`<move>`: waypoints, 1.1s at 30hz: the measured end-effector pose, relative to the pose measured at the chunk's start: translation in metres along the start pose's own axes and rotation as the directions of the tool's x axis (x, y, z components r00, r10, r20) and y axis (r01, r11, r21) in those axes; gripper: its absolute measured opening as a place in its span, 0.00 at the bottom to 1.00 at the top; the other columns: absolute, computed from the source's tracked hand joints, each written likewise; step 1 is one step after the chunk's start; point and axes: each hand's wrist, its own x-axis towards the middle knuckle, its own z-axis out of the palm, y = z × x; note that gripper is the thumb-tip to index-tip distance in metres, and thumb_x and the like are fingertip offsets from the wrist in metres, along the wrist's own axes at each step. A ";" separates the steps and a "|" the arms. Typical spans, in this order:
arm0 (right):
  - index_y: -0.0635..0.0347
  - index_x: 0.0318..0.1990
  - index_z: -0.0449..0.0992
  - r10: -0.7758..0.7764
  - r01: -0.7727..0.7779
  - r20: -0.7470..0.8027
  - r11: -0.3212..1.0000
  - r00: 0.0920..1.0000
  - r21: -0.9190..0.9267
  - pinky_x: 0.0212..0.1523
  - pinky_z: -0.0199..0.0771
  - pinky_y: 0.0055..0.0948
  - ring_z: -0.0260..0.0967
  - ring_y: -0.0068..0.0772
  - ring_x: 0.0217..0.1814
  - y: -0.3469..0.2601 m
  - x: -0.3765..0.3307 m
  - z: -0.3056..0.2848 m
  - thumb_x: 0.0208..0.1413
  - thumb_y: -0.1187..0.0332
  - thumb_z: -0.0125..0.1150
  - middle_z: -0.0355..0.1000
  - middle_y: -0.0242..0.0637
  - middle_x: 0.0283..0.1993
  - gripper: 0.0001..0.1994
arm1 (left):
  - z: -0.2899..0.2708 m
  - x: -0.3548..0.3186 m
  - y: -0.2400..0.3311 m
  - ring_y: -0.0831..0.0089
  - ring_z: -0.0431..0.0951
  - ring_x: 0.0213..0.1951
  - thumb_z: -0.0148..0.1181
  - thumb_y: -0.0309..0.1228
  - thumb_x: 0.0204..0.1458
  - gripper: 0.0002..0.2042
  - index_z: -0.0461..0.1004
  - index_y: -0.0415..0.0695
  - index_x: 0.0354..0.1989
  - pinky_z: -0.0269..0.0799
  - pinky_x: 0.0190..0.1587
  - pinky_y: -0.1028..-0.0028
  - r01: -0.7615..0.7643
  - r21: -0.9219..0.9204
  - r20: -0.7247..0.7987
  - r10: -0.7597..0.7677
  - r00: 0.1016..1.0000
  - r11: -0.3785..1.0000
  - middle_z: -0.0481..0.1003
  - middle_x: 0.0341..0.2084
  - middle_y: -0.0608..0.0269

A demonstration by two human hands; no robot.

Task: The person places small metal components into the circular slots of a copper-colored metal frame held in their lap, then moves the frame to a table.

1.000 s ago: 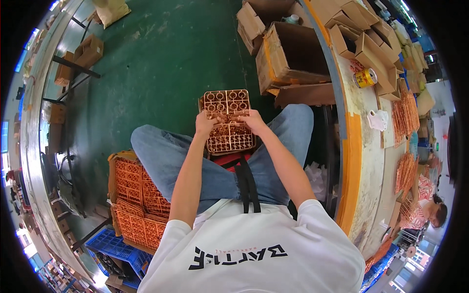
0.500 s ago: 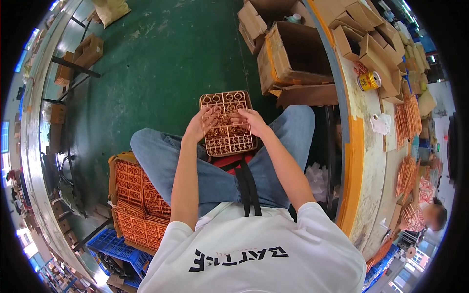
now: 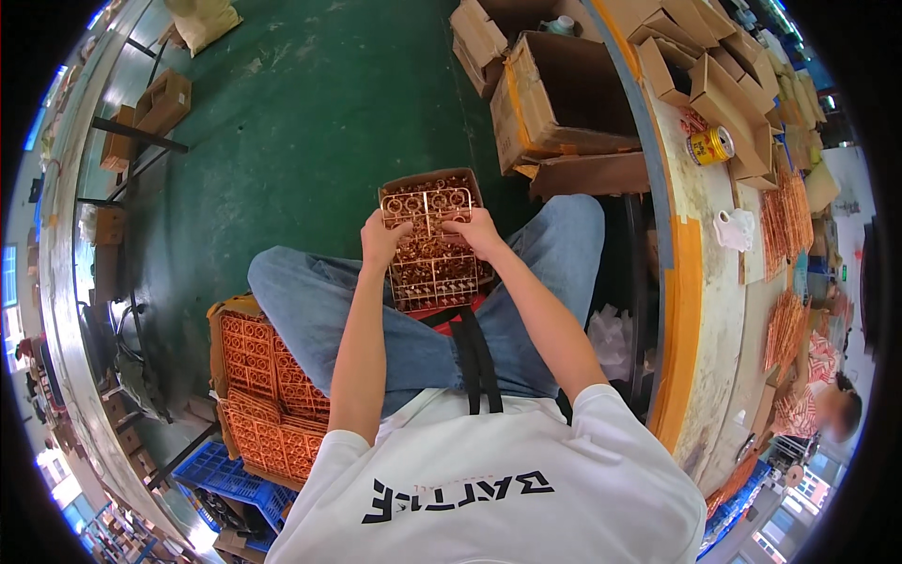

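My left hand [image 3: 381,241] and my right hand [image 3: 477,235] grip the two sides of a copper-coloured moulded parts frame [image 3: 427,201]. Rings and small shapes sit in its grid, and both thumbs press over its near face. Beneath it, between my legs, is an open cardboard box [image 3: 402,182] with many loose copper-coloured pieces [image 3: 434,256] inside. Thin bars [image 3: 434,285] with small parts on them cross the near end of the box. Whether they belong to the held frame is hard to make out. My fingertips are hidden behind the frame.
At my left, a carton holds stacked orange-copper frames [image 3: 268,437] beside a blue crate [image 3: 211,468]. Ahead right stands a large open carton [image 3: 526,117]. The right-hand workbench [image 3: 691,310] carries a yellow can [image 3: 711,146], small boxes and more frames. Another person [image 3: 817,395] sits beyond it.
The frame's far end has come nearer and tilted, baring the box's far rim. My hands have shifted along its sides, with the thumbs now over its face. More loose pieces show below.
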 end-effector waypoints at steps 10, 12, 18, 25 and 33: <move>0.65 0.37 0.70 -0.072 0.074 -0.039 0.996 0.997 0.045 0.28 0.75 0.25 0.70 0.26 0.29 0.010 0.005 -0.004 0.54 0.72 0.57 0.71 0.35 0.32 0.07 | 0.010 0.020 -0.025 0.72 0.74 0.37 0.64 0.28 0.43 0.21 0.60 0.39 0.42 0.76 0.31 0.72 0.213 -0.239 0.175 -0.174 0.969 0.947 0.70 0.36 0.56; 0.65 0.38 0.70 -0.036 0.039 -0.042 0.997 0.998 0.066 0.29 0.75 0.25 0.70 0.26 0.30 0.009 0.003 -0.009 0.53 0.71 0.57 0.71 0.36 0.32 0.08 | 0.014 0.007 -0.001 0.70 0.75 0.36 0.67 0.29 0.40 0.24 0.62 0.37 0.43 0.77 0.29 0.75 0.286 -0.389 0.194 -0.226 0.955 0.876 0.70 0.36 0.56; 0.66 0.38 0.73 0.130 -0.138 0.094 0.986 0.987 0.091 0.34 0.77 0.25 0.73 0.28 0.34 -0.014 -0.011 0.005 0.52 0.71 0.59 0.73 0.38 0.37 0.09 | 0.001 0.014 -0.027 0.69 0.77 0.33 0.58 0.24 0.49 0.14 0.63 0.36 0.43 0.79 0.29 0.72 0.283 -0.369 0.266 -0.191 0.945 0.885 0.73 0.32 0.56; 0.64 0.44 0.72 0.092 -0.100 -0.126 0.994 0.988 -0.053 0.35 0.78 0.26 0.71 0.27 0.38 0.016 0.005 -0.001 0.52 0.80 0.47 0.71 0.35 0.38 0.12 | 0.018 0.019 -0.036 0.65 0.78 0.34 0.54 0.21 0.49 0.12 0.63 0.37 0.42 0.79 0.30 0.69 0.241 -0.265 0.132 -0.213 0.968 0.934 0.73 0.35 0.55; 0.59 0.47 0.69 -0.099 0.108 -0.108 0.991 0.989 0.080 0.40 0.72 0.23 0.70 0.22 0.42 -0.010 0.005 -0.009 0.52 0.62 0.60 0.71 0.33 0.41 0.17 | 0.001 0.020 -0.029 0.55 0.62 0.53 0.50 0.44 0.55 0.25 0.57 0.40 0.55 0.73 0.48 0.54 0.527 -0.508 0.473 -0.291 0.832 0.682 0.58 0.55 0.51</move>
